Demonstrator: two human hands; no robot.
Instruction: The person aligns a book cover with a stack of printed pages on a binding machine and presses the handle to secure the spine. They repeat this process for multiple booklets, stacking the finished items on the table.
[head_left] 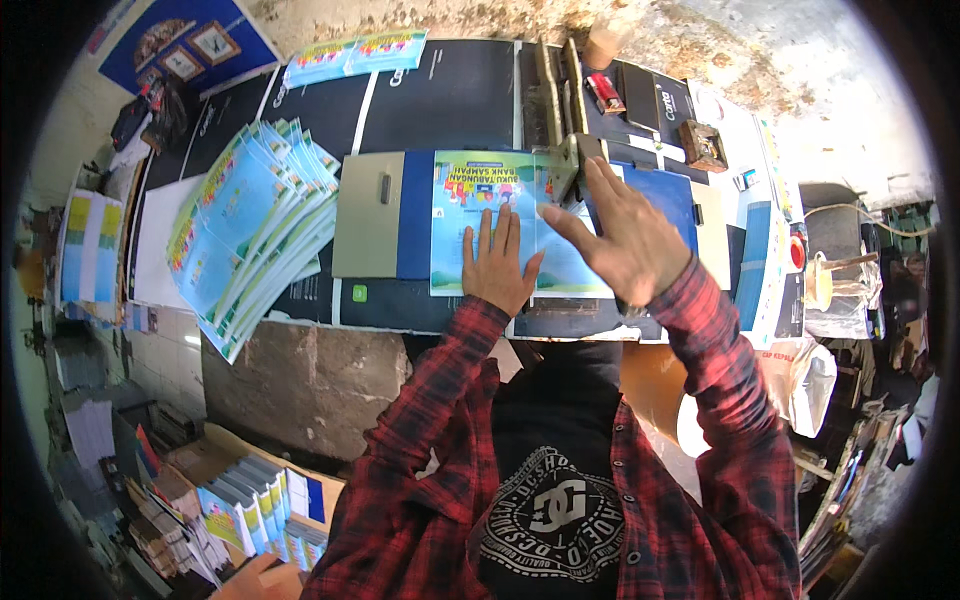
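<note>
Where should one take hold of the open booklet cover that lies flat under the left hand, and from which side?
Judging by its pose, take the booklet cover at its near left corner, coming from the left. It lies flat with that corner bare, while the left hand presses its lower middle and the right hand and the stapler cover its right part.

booklet (480, 225) on table (450, 100), stack (255, 225) left

Bright, even daylight falls across the desk (450, 110), strongest at the far right, where a pale wall washes out. Fisheye curvature bends straight edges toward a black vignette, and shadows stay soft.
</note>
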